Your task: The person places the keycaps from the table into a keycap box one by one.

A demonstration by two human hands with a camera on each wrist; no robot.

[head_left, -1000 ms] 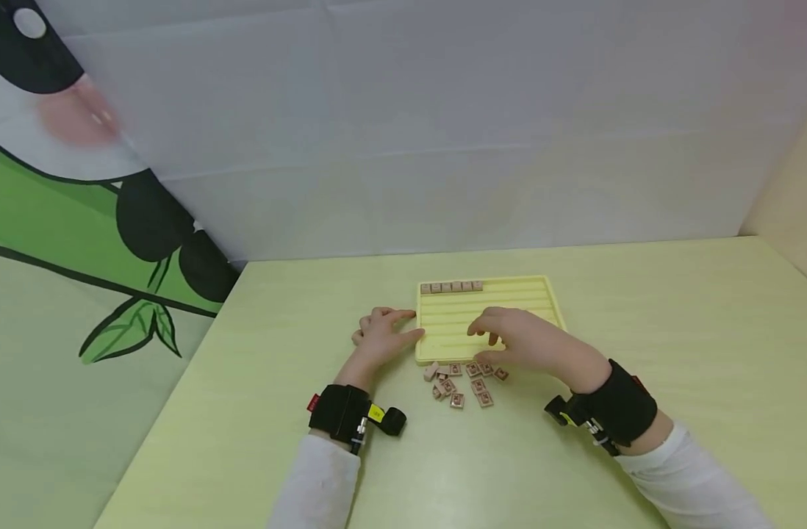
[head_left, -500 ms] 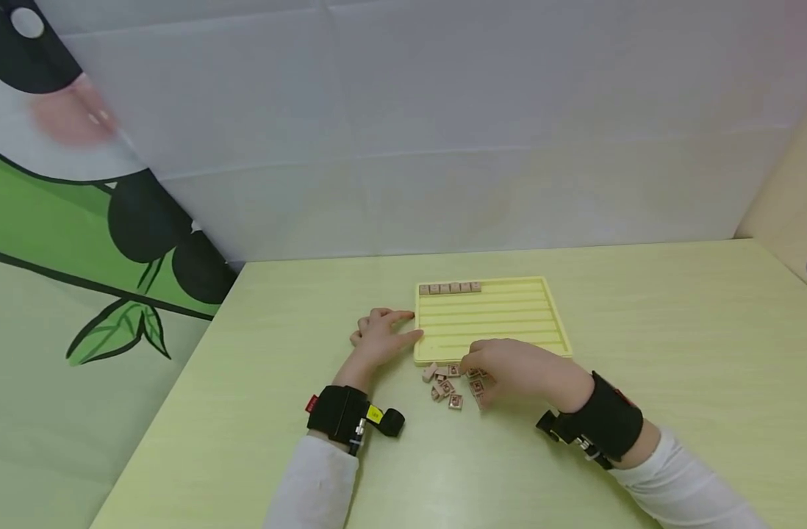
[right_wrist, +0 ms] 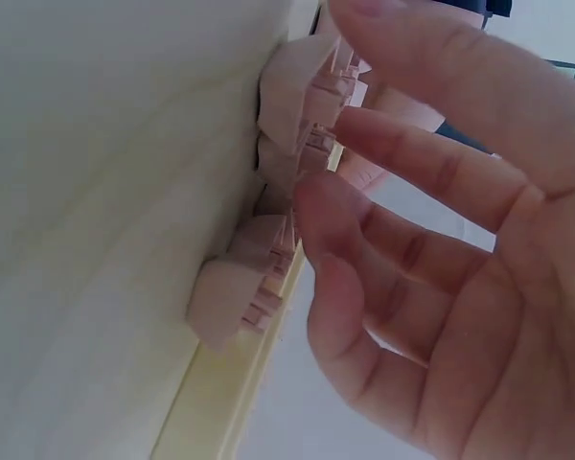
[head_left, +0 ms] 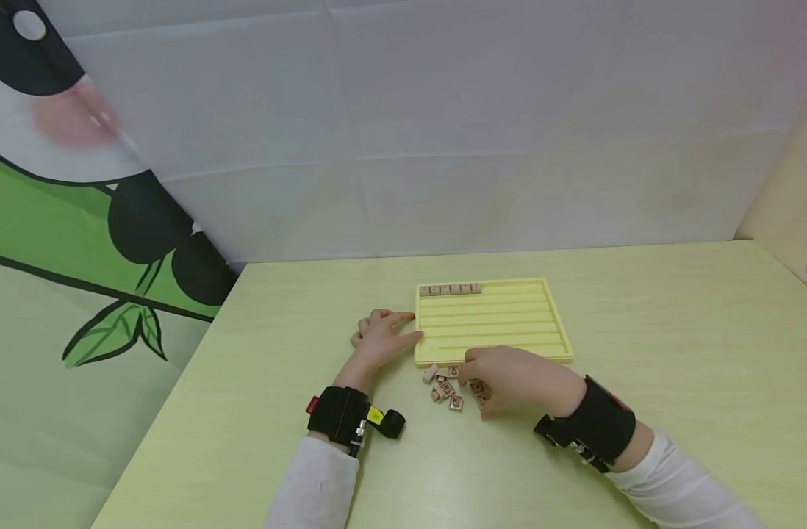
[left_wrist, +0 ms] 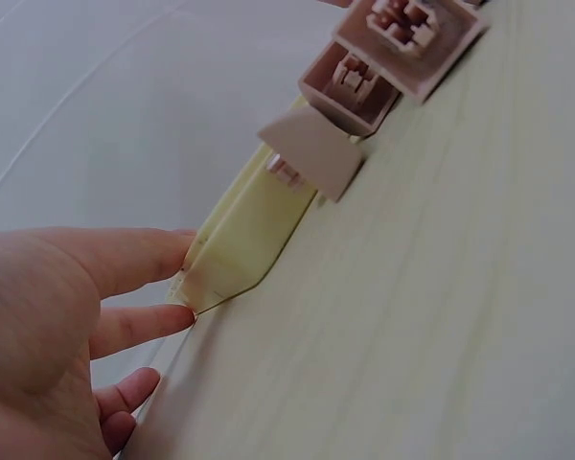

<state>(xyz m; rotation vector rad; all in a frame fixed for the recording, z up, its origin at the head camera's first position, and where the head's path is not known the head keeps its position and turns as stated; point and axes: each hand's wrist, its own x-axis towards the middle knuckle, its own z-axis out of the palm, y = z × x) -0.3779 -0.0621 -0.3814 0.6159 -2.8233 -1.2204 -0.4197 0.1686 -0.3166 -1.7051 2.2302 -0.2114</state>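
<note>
Down from over the tray (head_left: 509, 321), your right hand (head_left: 522, 378) has come to the loose keycaps (head_left: 447, 388) on the table (head_left: 675, 353) by its near edge, thumb and bent fingers parted, though you cannot tell whether they grip one. Your left hand (head_left: 379, 339) stays at the tray's left side, fingers fairly straight, touching the edge without gripping it. Six keycaps (head_left: 445, 289) line the tray's farthest groove from its left end.

White sleeves (head_left: 314, 481), black wrist straps (head_left: 337, 413), red tag (head_left: 311, 404), yellow label (head_left: 375, 415)
</note>
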